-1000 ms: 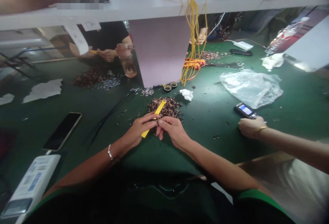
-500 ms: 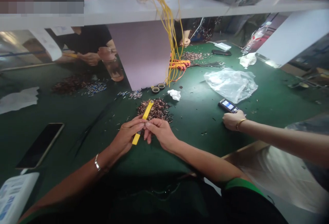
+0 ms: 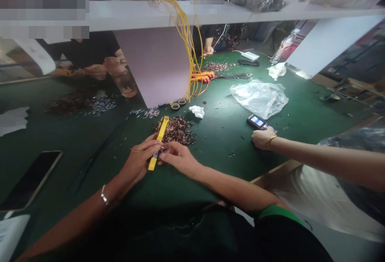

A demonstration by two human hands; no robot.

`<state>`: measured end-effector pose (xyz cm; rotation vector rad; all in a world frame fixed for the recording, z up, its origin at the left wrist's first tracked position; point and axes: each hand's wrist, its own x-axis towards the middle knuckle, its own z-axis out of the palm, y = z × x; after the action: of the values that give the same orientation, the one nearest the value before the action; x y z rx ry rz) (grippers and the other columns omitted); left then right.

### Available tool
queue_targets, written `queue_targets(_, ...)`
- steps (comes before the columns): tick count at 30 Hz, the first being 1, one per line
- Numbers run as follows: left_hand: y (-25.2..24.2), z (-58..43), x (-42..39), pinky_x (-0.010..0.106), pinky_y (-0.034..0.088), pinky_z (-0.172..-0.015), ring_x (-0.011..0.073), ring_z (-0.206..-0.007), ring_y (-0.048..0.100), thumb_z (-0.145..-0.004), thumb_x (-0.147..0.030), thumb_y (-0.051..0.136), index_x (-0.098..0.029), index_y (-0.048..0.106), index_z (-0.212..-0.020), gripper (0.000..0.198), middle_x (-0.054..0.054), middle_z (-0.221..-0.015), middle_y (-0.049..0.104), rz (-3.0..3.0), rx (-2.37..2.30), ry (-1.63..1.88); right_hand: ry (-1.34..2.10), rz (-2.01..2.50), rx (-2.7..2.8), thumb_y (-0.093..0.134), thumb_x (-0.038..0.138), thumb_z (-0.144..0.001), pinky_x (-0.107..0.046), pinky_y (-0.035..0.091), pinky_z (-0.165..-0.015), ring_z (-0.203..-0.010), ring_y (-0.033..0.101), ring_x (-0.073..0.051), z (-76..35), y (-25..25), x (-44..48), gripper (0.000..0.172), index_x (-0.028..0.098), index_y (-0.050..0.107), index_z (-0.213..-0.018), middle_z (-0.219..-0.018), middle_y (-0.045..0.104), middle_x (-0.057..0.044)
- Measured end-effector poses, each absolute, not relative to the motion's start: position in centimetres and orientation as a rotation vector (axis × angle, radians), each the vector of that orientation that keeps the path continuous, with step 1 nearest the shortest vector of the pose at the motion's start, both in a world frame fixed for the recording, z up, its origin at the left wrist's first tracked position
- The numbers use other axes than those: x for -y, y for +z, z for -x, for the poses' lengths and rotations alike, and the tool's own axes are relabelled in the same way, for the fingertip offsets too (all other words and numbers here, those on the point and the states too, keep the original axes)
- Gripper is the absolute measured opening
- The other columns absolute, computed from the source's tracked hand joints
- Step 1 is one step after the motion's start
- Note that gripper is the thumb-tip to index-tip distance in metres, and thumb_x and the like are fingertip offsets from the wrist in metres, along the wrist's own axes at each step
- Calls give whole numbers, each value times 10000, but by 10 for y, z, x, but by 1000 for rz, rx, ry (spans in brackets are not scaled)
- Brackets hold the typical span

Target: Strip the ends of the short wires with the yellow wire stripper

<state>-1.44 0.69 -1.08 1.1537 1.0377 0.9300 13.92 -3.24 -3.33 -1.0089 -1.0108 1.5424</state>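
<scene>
My left hand (image 3: 138,158) is closed around a slim yellow hand tool (image 3: 163,129) with a round pivot at its far end. The tool tilts up and away from me. Pressed close against its near half, my right hand (image 3: 181,158) has its thumb and fingers pinched together. A tiny pale piece shows between the two hands, too small to name. Just beyond them lies a heap of short copper and dark pieces (image 3: 179,132), like cut wire ends, partly hidden by the tool and fingers.
At right another person's hand (image 3: 262,137) touches a keypad phone (image 3: 257,121), near a clear plastic bag (image 3: 261,98). Crumpled tissue (image 3: 197,111) and tape rolls (image 3: 175,106) lie behind the heap. Yellow wires (image 3: 184,33) hang from the shelf (image 3: 210,13). A smartphone (image 3: 31,180) lies left.
The view has shifted slightly, moving most things left. My right fingers have moved down along the tool, closer to its near end. My left hand still grips the yellow tool.
</scene>
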Motion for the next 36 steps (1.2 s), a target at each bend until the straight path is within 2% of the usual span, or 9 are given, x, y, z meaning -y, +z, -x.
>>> queue_targets(4, -13, 11, -9, 371, 435, -1089, 330, -1358, 444, -639, -368, 836, -211, 798, -771, 209, 96, -1307, 634, -1191, -1043, 974, 1699, 894, 870, 861, 390, -612, -428, 507, -936, -883, 669, -197, -137, -27, 37, 631, 218, 550, -1133, -877, 685, 4)
queue_targets(8, -10, 4, -5, 382, 439, -1091, 322, -1371, 428, -638, -372, 832, -214, 799, -774, 211, 108, -1290, 637, -1200, -1050, 961, 1760, 878, 776, 895, 325, -568, -443, 484, -993, -962, 641, -210, -136, -21, 43, 803, 222, 468, -1240, -914, 651, 1)
queue_targets(13, -1, -12, 6, 381, 488, -1041, 311, -1330, 470, -662, -349, 817, -214, 801, -790, 187, 110, -1352, 598, -1189, -996, 862, 1720, 826, 680, 869, 229, -559, -391, 531, -927, -1032, 603, -218, -140, -16, 51, 643, 257, 556, -1120, -1017, 636, -6)
queue_targets(19, 12, -40, 16, 401, 488, -1013, 330, -1315, 488, -633, -362, 844, -221, 795, -732, 179, 110, -1336, 625, -1112, -880, 788, 1564, 868, 579, 698, 72, -548, -241, 521, -690, -747, 566, -131, -153, -12, 59, 445, 237, 568, -941, -791, 594, 57)
queue_targets(22, 21, -47, 15, 434, 444, -1044, 353, -1379, 413, -644, -398, 850, -222, 788, -714, 200, 100, -1402, 580, -1126, -789, 761, 1494, 886, 517, 616, 83, -554, -266, 543, -657, -709, 567, -136, -167, -10, 66, 410, 240, 561, -929, -781, 597, 53)
queue_targets(26, 33, -40, 7, 455, 355, -1120, 318, -1366, 436, -703, -335, 822, -243, 787, -763, 116, 55, -1450, 539, -1158, -680, 822, 1376, 957, 484, 583, 142, -586, -332, 583, -652, -775, 665, -184, -204, -6, 74, 426, 257, 543, -995, -955, 663, 7)
queue_targets(28, 33, -33, 3, 456, 332, -1135, 301, -1336, 473, -727, -309, 802, -238, 785, -776, 88, 65, -1394, 593, -1181, -733, 855, 1195, 1063, 477, 607, 188, -621, -318, 575, -593, -756, 686, -189, -230, -4, 75, 414, 258, 522, -1021, -1058, 672, -18)
queue_targets(31, 27, -24, -1, 467, 354, -1127, 295, -1253, 554, -709, -282, 806, -217, 781, -790, 107, 87, -1295, 664, -1162, -822, 817, 1017, 1185, 450, 632, 217, -605, -307, 567, -537, -687, 695, -194, -265, -5, 72, 402, 229, 508, -987, -966, 670, -15)
queue_targets(36, 20, -16, -2, 460, 545, -917, 286, -928, 716, -643, -309, 838, -185, 752, -745, 182, 103, -949, 775, -1076, -942, 758, 888, 1242, 337, 678, 268, -625, -303, 589, -582, -598, 652, -151, -301, -15, 62, 252, 209, 496, -789, -755, 592, 25)
